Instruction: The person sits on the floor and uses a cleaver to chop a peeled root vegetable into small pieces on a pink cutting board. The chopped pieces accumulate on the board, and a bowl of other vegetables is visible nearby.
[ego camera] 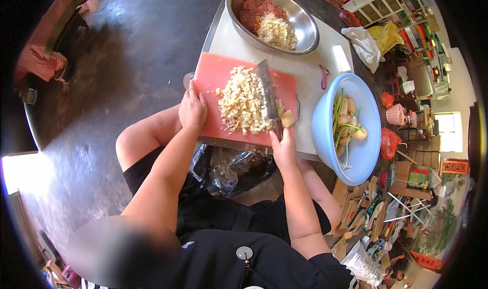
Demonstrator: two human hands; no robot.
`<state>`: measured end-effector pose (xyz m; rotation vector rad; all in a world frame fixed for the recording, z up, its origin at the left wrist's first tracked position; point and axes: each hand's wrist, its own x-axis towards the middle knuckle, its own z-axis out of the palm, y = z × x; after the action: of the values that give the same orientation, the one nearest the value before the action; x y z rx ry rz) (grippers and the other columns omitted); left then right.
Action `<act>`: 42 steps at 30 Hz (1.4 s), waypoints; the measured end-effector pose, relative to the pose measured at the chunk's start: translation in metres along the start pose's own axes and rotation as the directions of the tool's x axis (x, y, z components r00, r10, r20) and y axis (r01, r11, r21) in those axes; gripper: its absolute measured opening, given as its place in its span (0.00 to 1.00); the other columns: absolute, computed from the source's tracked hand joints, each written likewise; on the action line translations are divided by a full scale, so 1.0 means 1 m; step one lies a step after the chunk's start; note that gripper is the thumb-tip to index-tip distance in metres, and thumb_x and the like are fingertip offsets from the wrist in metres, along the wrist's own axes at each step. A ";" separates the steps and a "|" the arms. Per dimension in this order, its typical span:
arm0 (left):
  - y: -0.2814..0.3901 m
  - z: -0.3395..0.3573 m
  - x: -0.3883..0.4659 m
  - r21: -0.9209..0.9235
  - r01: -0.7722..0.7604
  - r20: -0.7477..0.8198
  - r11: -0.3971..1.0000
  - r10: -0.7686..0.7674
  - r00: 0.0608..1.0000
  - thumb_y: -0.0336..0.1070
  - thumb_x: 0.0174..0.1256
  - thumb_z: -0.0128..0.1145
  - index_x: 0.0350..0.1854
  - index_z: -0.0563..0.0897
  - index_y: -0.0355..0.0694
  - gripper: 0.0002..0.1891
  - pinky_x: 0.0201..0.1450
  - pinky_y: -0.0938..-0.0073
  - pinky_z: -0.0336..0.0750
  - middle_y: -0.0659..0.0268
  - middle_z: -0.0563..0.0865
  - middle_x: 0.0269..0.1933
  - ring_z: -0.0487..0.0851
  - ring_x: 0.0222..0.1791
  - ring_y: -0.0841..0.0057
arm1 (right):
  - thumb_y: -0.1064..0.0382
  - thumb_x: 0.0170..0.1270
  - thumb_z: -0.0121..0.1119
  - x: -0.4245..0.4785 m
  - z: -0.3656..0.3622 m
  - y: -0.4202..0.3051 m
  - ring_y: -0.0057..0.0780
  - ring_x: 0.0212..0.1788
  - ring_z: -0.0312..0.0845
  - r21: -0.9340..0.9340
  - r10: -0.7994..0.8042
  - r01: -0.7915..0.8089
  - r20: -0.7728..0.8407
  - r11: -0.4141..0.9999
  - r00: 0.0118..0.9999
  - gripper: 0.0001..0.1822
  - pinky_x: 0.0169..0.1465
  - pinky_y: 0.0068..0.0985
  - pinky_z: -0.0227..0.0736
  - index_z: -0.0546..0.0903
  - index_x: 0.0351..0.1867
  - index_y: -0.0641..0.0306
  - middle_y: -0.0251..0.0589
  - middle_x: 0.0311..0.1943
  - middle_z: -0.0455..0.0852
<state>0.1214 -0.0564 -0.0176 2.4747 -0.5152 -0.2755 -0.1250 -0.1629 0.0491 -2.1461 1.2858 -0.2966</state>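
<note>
My left hand [193,107] grips the left edge of a pink cutting board [214,69] on a low white-topped table [223,39]. In my right hand [284,148] is the handle of a cleaver [267,90], its broad blade pointing away from me at the right side of a pile of pale diced vegetable [242,102]. Small bits stick to the blade. Just right of the cleaver lie larger pale chunks [287,119], partly hidden by it. Beyond the board, a stainless steel bowl [306,29] contains minced meat [261,10] and a pale chopped heap [277,31].
At the table's right edge stands a blue plastic basin [320,127] with peeled pale vegetables and green onions [337,109]. A pink peeler [324,78] and a white roll [341,59] lie behind it. Below the near edge is a container lined with plastic [236,170]. Flattened cardboard [350,209] is stacked right.
</note>
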 end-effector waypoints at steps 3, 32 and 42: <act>-0.001 0.001 -0.003 -0.012 -0.028 -0.022 1.000 0.028 0.999 0.45 0.68 0.44 0.70 0.60 0.44 0.28 0.54 0.61 0.74 0.55 0.76 0.58 0.78 0.55 0.59 | 0.49 0.64 0.56 0.001 0.009 0.005 0.62 0.39 0.78 -0.023 0.020 -0.021 -0.020 1.000 1.000 0.21 0.41 0.48 0.72 0.71 0.45 0.65 0.63 0.34 0.82; -0.001 0.000 -0.002 -0.030 0.000 -0.003 1.000 0.000 1.000 0.43 0.69 0.43 0.70 0.60 0.43 0.28 0.54 0.60 0.74 0.54 0.76 0.58 0.77 0.55 0.58 | 0.51 0.65 0.56 -0.020 0.008 -0.027 0.59 0.39 0.79 0.052 -0.092 0.088 0.088 0.995 0.992 0.20 0.40 0.45 0.73 0.71 0.47 0.66 0.61 0.34 0.83; -0.006 0.003 0.002 -0.064 0.017 0.020 0.998 -0.016 1.000 0.42 0.69 0.40 0.70 0.60 0.47 0.27 0.54 0.60 0.73 0.57 0.76 0.60 0.77 0.55 0.59 | 0.50 0.64 0.58 -0.009 0.017 -0.004 0.59 0.42 0.79 0.144 -0.323 0.318 0.014 0.937 0.946 0.22 0.42 0.42 0.73 0.72 0.51 0.64 0.59 0.34 0.83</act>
<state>0.1243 -0.0547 -0.0238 2.4173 -0.4869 -0.3178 -0.1182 -0.1473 0.0390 -2.2228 0.8613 -0.4636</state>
